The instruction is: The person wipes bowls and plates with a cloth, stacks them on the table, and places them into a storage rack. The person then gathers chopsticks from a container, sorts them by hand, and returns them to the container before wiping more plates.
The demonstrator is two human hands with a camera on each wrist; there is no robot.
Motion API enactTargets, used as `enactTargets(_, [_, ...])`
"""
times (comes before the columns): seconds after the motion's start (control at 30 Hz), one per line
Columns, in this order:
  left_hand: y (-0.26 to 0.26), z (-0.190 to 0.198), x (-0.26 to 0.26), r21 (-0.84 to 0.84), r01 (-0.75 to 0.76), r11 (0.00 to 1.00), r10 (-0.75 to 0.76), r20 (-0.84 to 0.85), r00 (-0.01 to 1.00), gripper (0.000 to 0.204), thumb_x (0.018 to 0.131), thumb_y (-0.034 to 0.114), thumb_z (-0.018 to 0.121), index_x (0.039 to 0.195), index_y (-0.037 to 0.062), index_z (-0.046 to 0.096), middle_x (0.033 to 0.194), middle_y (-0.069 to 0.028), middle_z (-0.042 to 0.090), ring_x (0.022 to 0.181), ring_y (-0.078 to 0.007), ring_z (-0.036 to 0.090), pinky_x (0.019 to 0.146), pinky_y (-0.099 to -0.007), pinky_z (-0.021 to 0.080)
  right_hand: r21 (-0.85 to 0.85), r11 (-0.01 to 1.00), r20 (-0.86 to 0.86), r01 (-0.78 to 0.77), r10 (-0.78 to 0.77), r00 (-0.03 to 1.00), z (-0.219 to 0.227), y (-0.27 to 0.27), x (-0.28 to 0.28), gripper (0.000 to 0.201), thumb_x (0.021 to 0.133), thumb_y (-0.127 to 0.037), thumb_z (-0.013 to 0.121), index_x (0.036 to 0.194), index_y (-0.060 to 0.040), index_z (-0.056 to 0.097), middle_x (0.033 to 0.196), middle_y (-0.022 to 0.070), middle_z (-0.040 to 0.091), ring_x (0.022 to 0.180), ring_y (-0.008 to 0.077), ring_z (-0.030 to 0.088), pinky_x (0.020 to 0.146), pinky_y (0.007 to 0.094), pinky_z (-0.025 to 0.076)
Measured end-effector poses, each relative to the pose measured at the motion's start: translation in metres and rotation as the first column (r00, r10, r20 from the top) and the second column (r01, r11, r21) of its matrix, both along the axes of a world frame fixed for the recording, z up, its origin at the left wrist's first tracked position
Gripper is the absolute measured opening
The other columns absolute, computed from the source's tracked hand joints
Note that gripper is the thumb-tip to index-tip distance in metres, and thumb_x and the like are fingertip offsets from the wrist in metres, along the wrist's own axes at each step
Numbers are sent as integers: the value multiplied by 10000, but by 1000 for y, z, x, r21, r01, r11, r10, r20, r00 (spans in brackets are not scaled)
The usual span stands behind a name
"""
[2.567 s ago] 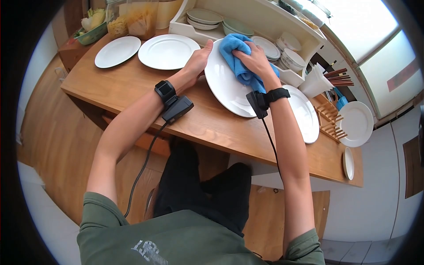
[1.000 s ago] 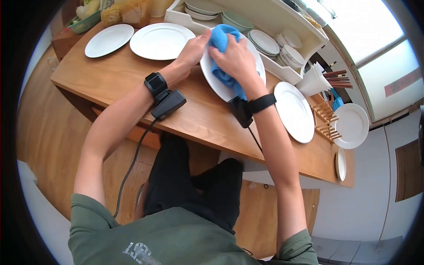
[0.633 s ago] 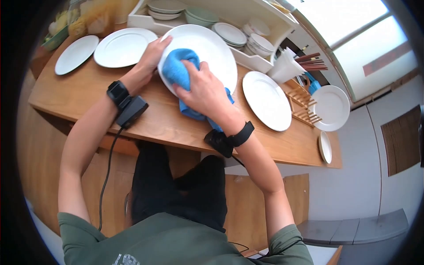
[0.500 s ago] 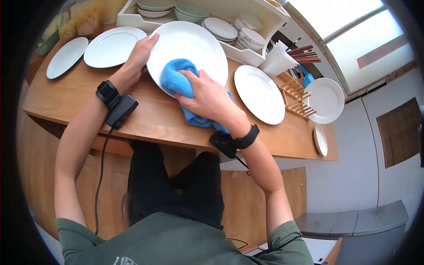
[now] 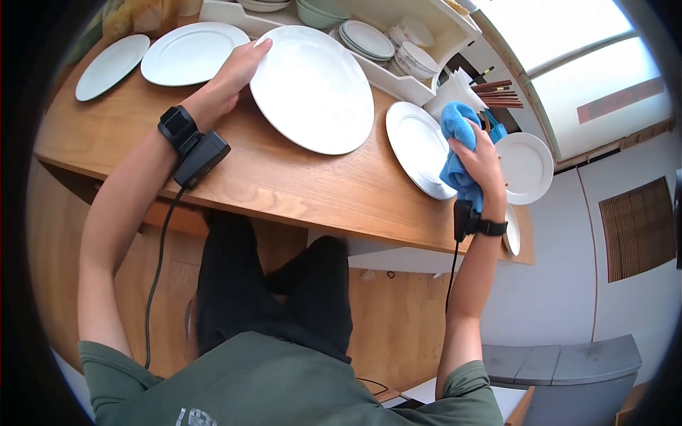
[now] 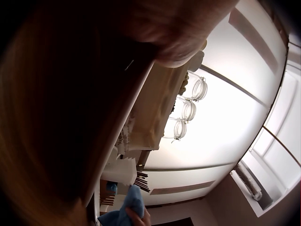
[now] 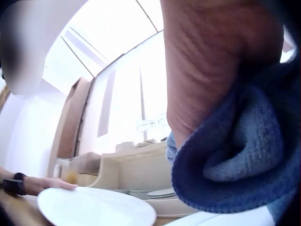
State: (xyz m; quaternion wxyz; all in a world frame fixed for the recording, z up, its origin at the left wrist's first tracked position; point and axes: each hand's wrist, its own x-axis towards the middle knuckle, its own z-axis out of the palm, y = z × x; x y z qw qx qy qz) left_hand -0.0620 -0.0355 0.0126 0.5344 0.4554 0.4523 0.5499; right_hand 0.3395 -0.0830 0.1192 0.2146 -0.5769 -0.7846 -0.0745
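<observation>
My left hand (image 5: 238, 71) grips a large white plate (image 5: 312, 92) by its left rim, thumb on the upper face, holding it tilted over the table. At the right, my right hand (image 5: 481, 160) holds a bunched blue cloth (image 5: 458, 153), away from that plate. The cloth overlaps another white plate (image 5: 412, 142) lying on the table. In the right wrist view a fold of the blue cloth (image 7: 235, 155) hangs from the right hand (image 7: 207, 66). The left wrist view is mostly filled by the plate's dark underside (image 6: 70, 94), with the left hand (image 6: 174, 33) at its edge.
Two white plates, one round (image 5: 192, 53) and one farther left (image 5: 112, 67), lie on the wooden table (image 5: 163, 142). A cream shelf (image 5: 398, 85) with bowls and small plates stands behind. Right are a white chopstick holder (image 5: 455, 96), an upright plate (image 5: 526, 168) and a small dish (image 5: 512, 231).
The right hand has carried the blue cloth off the held plate and away to the right. The left hand keeps its grip on the plate, which earlier was being rubbed with the cloth.
</observation>
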Motion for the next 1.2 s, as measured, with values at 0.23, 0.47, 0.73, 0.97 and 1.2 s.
enactTargets(0.23, [-6,3,1,11,22,1000,-22,-30,999,474,981,347,389,1300,1,437,1037,-92,618,907,-131,609,764,-278,506,-352,927,62,125,-110,992,-56,48,29,550,723,-330,666,1188,-49,584,1082,239,628,1009,353,611,880,397,463])
enactTargets(0.47, [-1,-2,1,-29,52,998,-52,6,999,458,967,348,424,1249,-11,468,1025,-97,624,906,-145,617,766,-278,507,-300,943,88,145,-124,988,-69,54,32,581,726,-352,630,1222,-57,562,1095,230,624,1045,353,591,905,402,456])
enactTargets(0.73, [2,-6,-2,-100,53,994,-45,77,996,433,965,284,453,1245,-46,444,1060,-124,617,943,-161,621,787,-286,529,-291,944,60,153,-142,988,-70,52,31,584,731,-360,631,1220,-48,566,1094,231,624,1039,346,596,908,395,455])
enactTargets(0.97, [4,-5,-2,-136,44,990,-23,154,988,394,937,171,475,1246,-69,427,1110,-174,579,957,-194,616,788,-308,543,-296,947,2,122,-128,992,-65,44,27,562,741,-347,628,1200,-28,572,1073,235,631,1018,350,605,892,390,460])
enactTargets(1.2, [-2,-1,4,7,-92,996,92,5,996,493,846,0,462,1325,-52,362,1189,-202,528,1012,-234,582,839,-311,513,-287,956,-29,60,-72,997,-68,49,33,539,736,-326,646,1175,-20,585,1068,226,637,1011,344,610,886,382,460])
